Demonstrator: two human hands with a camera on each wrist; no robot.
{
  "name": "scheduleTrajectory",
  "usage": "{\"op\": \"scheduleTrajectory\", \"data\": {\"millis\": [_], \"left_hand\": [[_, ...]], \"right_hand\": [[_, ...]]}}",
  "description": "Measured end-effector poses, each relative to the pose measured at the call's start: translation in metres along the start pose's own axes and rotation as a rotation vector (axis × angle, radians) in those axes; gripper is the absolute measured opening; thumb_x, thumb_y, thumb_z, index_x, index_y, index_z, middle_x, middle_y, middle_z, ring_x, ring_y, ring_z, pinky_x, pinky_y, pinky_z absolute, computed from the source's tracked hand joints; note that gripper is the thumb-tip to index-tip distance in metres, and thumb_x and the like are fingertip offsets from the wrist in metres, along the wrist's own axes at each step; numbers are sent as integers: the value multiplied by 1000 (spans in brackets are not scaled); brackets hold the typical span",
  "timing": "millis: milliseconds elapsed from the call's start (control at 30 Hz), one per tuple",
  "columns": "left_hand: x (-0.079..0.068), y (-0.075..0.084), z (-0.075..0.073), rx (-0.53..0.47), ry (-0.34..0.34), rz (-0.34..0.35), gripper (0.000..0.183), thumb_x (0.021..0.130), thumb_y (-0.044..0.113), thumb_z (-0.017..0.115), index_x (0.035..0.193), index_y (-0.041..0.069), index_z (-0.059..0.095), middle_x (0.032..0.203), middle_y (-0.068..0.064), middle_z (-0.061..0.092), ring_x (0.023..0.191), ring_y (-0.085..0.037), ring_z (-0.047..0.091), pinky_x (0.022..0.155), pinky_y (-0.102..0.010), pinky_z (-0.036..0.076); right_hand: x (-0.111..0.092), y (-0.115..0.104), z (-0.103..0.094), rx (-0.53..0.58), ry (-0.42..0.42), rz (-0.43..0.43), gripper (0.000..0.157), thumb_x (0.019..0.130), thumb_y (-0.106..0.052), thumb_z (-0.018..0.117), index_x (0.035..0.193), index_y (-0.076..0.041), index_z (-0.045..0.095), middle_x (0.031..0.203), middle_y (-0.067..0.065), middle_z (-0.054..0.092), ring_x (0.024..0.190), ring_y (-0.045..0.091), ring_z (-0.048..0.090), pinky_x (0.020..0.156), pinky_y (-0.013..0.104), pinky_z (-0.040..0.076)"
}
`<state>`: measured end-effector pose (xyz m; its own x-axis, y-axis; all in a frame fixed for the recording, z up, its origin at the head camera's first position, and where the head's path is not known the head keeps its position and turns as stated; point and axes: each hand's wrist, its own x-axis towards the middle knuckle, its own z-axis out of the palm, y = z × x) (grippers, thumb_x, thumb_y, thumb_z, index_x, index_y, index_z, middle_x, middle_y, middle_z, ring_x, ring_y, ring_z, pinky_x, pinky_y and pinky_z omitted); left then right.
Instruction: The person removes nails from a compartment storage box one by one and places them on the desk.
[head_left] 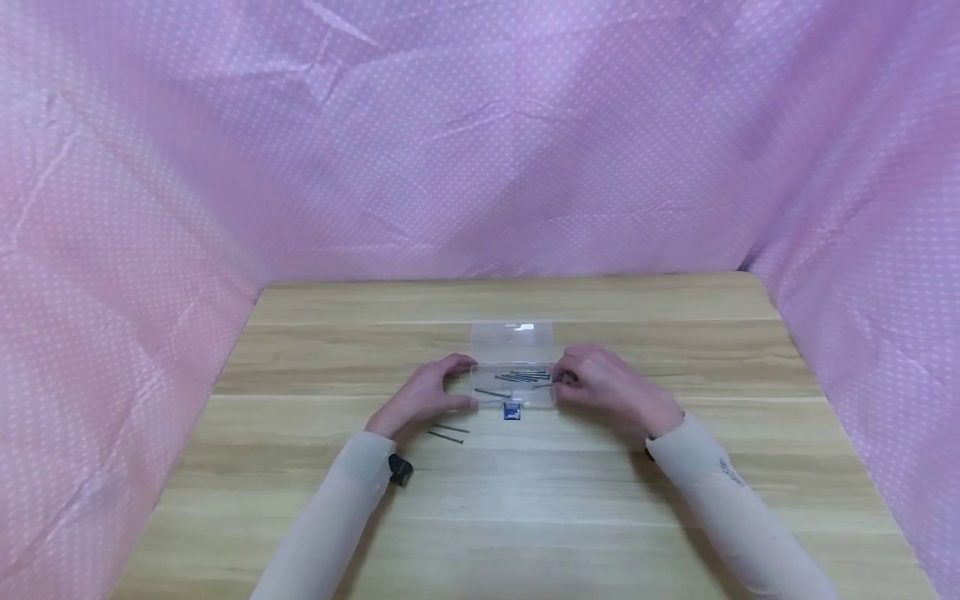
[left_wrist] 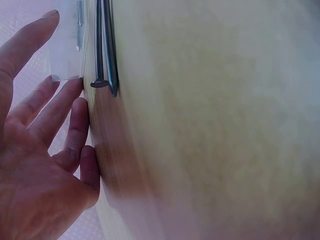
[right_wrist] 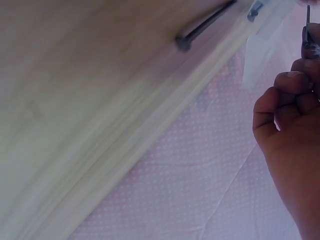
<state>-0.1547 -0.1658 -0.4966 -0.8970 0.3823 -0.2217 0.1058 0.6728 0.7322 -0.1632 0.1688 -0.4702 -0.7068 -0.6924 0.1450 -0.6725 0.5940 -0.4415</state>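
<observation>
A clear plastic box (head_left: 529, 400) stands with its hinged lid (head_left: 512, 343) folded back behind it. Several steel nails (head_left: 525, 376) lie inside toward the back right, and another nail (head_left: 491, 392) lies at the left. My left hand (head_left: 426, 392) spans the box's left end, thumb at the near corner and fingers at the far one; in the left wrist view its extended fingertips (left_wrist: 75, 82) touch the clear plastic. At the right end, my right hand (head_left: 600, 383) pinches a nail (right_wrist: 308, 17) by one end, its shaft reaching over the box.
Two loose nails (head_left: 448, 435) lie on the wooden table (head_left: 480, 517) in front of the left hand. A small blue tag (head_left: 512, 411) sits at the box's front edge. Pink dotted cloth (head_left: 480, 167) hangs behind and at both sides.
</observation>
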Motion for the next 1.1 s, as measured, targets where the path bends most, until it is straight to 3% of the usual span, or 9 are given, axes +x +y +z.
{"op": "scheduleTrajectory", "data": {"millis": [267, 567, 933, 1100], "left_hand": [[-1, 2, 0, -13, -4, -4, 74, 82, 33, 89, 147, 23, 55, 149, -2, 57, 139, -26, 51, 118, -50, 37], [-3, 4, 0, -22, -1, 2, 74, 82, 31, 89, 147, 21, 55, 149, -3, 58, 139, -26, 51, 118, -51, 37], [-4, 3, 1, -19, 3, 19, 73, 83, 30, 88, 147, 20, 56, 147, -4, 59, 137, -27, 52, 117, -51, 37], [-3, 3, 2, -22, 1, 5, 74, 82, 31, 88, 148, 21, 55, 149, -3, 58, 139, -26, 51, 118, -51, 36]], "right_hand": [[-18, 13, -11, 39, 41, 70, 12, 86, -6, 78, 97, -8, 76, 90, -3, 68, 80, 9, 61, 74, 33, 57], [-33, 24, -14, 28, 56, 109, 9, 86, -7, 78, 94, -10, 75, 87, -7, 66, 79, 9, 58, 75, 34, 55], [-45, 40, -13, 12, 71, 80, 10, 85, -5, 79, 91, -12, 75, 84, -10, 65, 76, 5, 55, 70, 30, 52], [-46, 42, -11, 9, 50, 121, 8, 86, -7, 77, 90, -14, 74, 83, -11, 63, 76, 6, 55, 71, 31, 51]]}}
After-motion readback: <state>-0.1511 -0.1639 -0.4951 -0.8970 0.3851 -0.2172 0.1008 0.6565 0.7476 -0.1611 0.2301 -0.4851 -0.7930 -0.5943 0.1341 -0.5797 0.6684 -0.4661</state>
